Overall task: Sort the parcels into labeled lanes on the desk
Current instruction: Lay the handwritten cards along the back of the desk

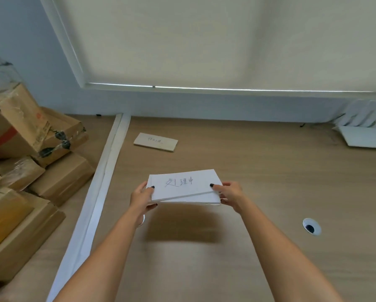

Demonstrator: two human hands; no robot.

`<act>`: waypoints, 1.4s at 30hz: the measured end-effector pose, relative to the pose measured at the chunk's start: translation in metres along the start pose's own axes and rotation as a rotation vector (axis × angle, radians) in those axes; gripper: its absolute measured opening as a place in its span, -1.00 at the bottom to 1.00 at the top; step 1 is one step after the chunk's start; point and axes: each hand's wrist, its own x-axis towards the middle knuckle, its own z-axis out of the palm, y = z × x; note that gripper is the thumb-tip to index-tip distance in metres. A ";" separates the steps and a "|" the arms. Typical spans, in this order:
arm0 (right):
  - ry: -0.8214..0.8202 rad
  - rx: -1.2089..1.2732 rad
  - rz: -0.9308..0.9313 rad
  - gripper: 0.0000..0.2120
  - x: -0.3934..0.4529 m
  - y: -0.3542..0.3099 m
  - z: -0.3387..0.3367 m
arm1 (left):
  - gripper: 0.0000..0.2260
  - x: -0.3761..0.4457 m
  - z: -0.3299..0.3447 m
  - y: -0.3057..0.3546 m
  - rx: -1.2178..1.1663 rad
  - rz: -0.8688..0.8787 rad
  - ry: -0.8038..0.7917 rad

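Label cards [183,188] pinched at both ends; hands [141,198] level above desk [258,171].

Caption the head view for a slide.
Both hands, left and right, hold two stacked white label boards above the desk.

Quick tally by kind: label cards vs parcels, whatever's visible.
White label cards held between the left hand and right hand: 2
Label card lying on the desk: 1
Cardboard parcels piled at the left: about 6, some cut off by the frame edge
Total: about 9
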 end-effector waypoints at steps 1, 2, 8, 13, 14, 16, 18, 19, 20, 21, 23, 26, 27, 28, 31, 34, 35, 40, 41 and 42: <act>0.054 -0.002 -0.025 -0.79 0.010 0.000 -0.002 | -0.58 0.008 0.006 -0.002 -0.015 -0.002 0.008; 0.091 -0.010 -0.042 -0.79 0.020 0.001 -0.003 | -0.58 0.016 0.011 -0.004 -0.026 0.001 0.014; 0.214 0.112 -0.018 -0.82 0.084 0.006 -0.010 | -0.58 0.071 0.039 -0.012 -0.008 0.007 0.059; 0.281 0.299 0.039 -0.85 0.135 0.005 -0.017 | -0.60 0.119 0.057 -0.014 0.016 -0.007 0.129; 0.291 0.317 0.041 -0.88 0.145 0.004 -0.018 | -0.60 0.128 0.059 -0.015 0.036 0.000 0.138; 0.304 0.346 0.041 -0.90 0.163 -0.002 -0.018 | -0.60 0.144 0.061 -0.016 0.076 0.005 0.156; 0.308 0.348 0.035 -0.92 0.177 -0.009 -0.013 | -0.61 0.156 0.061 -0.018 0.093 -0.005 0.164; 0.304 0.347 0.031 -0.93 0.183 -0.013 -0.010 | -0.61 0.160 0.061 -0.020 0.095 -0.012 0.162; 0.299 0.352 0.025 -0.94 0.189 -0.018 -0.004 | -0.61 0.164 0.061 -0.021 0.097 -0.019 0.158; 0.295 0.357 0.017 -0.95 0.193 -0.022 0.001 | -0.61 0.167 0.061 -0.022 0.095 -0.024 0.153; 0.289 0.358 0.007 -0.95 0.202 -0.030 0.014 | -0.62 0.171 0.058 -0.023 0.094 -0.027 0.140; 0.296 0.364 -0.002 -0.92 0.214 -0.039 0.030 | -0.63 0.174 0.051 -0.021 0.098 -0.023 0.105; 0.302 0.366 -0.007 -0.92 0.217 -0.040 0.033 | -0.64 0.176 0.049 -0.020 0.098 -0.023 0.092; 0.309 0.369 -0.011 -0.94 0.221 -0.041 0.036 | -0.64 0.177 0.047 -0.020 0.096 -0.023 0.082; 0.350 0.385 -0.022 -0.94 0.229 -0.041 0.034 | -0.65 0.181 0.043 -0.018 0.080 -0.026 0.072; 0.422 0.378 -0.016 -0.90 0.239 -0.040 0.020 | -0.65 0.184 0.043 -0.017 0.068 -0.028 0.061; 0.454 0.375 -0.013 -0.89 0.242 -0.040 0.014 | -0.65 0.185 0.043 -0.017 0.068 -0.026 0.054; 0.552 0.395 -0.057 -0.78 0.259 -0.049 -0.006 | -0.65 0.190 0.047 -0.013 0.083 -0.012 0.029; 0.552 0.390 -0.066 -0.77 0.263 -0.052 -0.007 | -0.65 0.192 0.048 -0.012 0.085 -0.008 0.025; 0.554 0.387 -0.075 -0.77 0.267 -0.055 -0.008 | -0.65 0.194 0.049 -0.012 0.087 -0.004 0.022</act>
